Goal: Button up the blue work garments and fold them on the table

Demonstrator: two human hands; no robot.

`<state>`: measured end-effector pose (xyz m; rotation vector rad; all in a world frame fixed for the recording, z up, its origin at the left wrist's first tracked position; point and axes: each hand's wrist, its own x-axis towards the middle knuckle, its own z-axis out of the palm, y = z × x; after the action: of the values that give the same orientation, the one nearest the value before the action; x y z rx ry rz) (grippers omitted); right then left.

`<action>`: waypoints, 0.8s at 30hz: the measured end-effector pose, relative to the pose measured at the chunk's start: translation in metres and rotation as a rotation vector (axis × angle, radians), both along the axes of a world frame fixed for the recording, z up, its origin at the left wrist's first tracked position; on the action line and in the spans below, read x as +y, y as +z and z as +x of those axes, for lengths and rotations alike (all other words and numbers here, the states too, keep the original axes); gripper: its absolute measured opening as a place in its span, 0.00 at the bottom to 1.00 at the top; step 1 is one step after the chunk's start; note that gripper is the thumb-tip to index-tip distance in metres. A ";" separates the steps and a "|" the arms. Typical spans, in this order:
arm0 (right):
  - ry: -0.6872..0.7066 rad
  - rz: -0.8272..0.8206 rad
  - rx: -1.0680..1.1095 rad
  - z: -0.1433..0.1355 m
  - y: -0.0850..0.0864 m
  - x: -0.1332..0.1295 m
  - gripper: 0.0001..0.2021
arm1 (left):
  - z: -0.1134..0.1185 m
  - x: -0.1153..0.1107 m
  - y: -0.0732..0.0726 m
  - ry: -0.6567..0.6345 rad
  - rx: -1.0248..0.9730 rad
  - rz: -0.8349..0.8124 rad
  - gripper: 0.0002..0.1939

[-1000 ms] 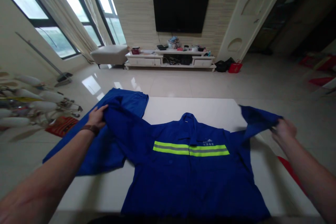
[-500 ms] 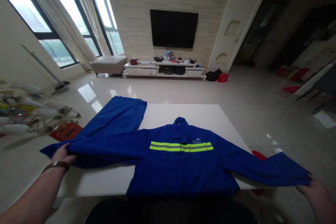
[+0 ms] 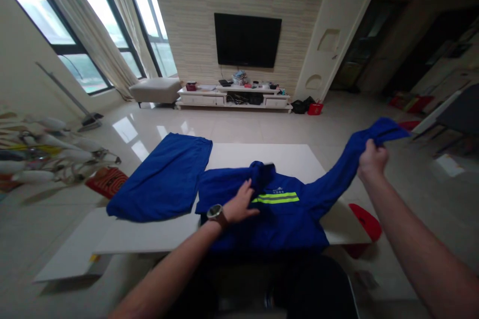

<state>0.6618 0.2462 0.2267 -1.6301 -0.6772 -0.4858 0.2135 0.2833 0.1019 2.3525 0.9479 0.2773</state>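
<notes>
A blue work jacket (image 3: 269,229) with a yellow-green reflective stripe across its chest lies on the white table (image 3: 292,157). Its left-hand sleeve is folded across the chest and covers part of the stripe. My left hand (image 3: 242,204), a watch on its wrist, rests over this folded sleeve with fingers spread. Out to the right, my right hand (image 3: 373,159) is closed around the jacket's other sleeve and holds it raised off the table. Left of the jacket lies a folded blue garment (image 3: 164,179).
A red stool (image 3: 368,222) stands by the table's right edge. On the floor at left are an orange-red patterned bag (image 3: 107,184) and a rack-like clutter of white rollers (image 3: 41,154). Beyond are a TV cabinet (image 3: 202,99) and a pale ottoman (image 3: 155,90).
My left hand has moved inward, and the left sleeve now lies folded over the chest. My right hand has lifted the other sleeve up and inward.
</notes>
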 end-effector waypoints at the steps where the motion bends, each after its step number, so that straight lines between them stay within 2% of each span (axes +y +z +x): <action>1: 0.032 -0.035 0.012 -0.022 -0.007 0.006 0.28 | 0.015 -0.020 -0.019 -0.124 0.074 -0.146 0.39; 3: 0.158 -0.123 -0.006 -0.078 -0.031 0.014 0.23 | 0.025 -0.048 -0.053 -0.199 0.085 -0.317 0.34; 5: 0.498 -0.333 -0.043 -0.143 -0.062 0.016 0.23 | 0.012 -0.060 -0.077 -0.141 0.018 -0.318 0.25; 7: 0.965 -0.622 -0.099 -0.200 -0.094 0.017 0.25 | -0.019 -0.057 -0.089 -0.037 -0.010 -0.295 0.17; 8: 1.173 -0.760 -0.126 -0.220 -0.108 0.016 0.27 | -0.039 -0.052 -0.092 0.009 -0.002 -0.305 0.14; 9: 1.288 -0.852 -0.125 -0.232 -0.121 0.015 0.27 | -0.061 -0.046 -0.094 0.050 0.011 -0.324 0.13; 10: 1.338 -0.905 -0.111 -0.236 -0.133 0.013 0.26 | -0.084 -0.039 -0.095 0.092 0.021 -0.339 0.12; 11: 1.330 -0.937 -0.087 -0.231 -0.145 0.010 0.24 | -0.107 -0.033 -0.097 0.156 0.023 -0.335 0.12; 13: 1.190 -0.982 -0.047 -0.202 -0.168 -0.003 0.23 | -0.150 -0.021 -0.100 0.333 0.053 -0.300 0.13; 15: 0.994 -1.108 -0.079 -0.160 -0.195 -0.027 0.24 | -0.180 -0.015 -0.107 0.484 0.109 -0.223 0.19; 16: 0.903 -1.189 -0.122 -0.139 -0.209 -0.041 0.25 | -0.187 -0.013 -0.111 0.501 0.127 -0.162 0.22; 18: 0.784 -1.341 -0.183 -0.107 -0.238 -0.072 0.31 | -0.184 -0.013 -0.121 0.429 0.144 -0.031 0.27; 20: 0.759 -1.475 -0.163 -0.090 -0.265 -0.095 0.35 | -0.163 -0.011 -0.131 0.309 0.175 0.051 0.30; 22: 0.780 -1.570 -0.124 -0.084 -0.285 -0.108 0.37 | -0.136 -0.006 -0.141 0.246 0.272 0.046 0.31; 24: 0.796 -1.627 -0.114 -0.082 -0.299 -0.109 0.38 | -0.116 0.004 -0.151 0.223 0.407 -0.002 0.30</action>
<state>0.5793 0.1369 -0.0718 -2.4702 -1.9789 0.8308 0.0978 0.2868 -0.0492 2.3471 1.4036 -0.1254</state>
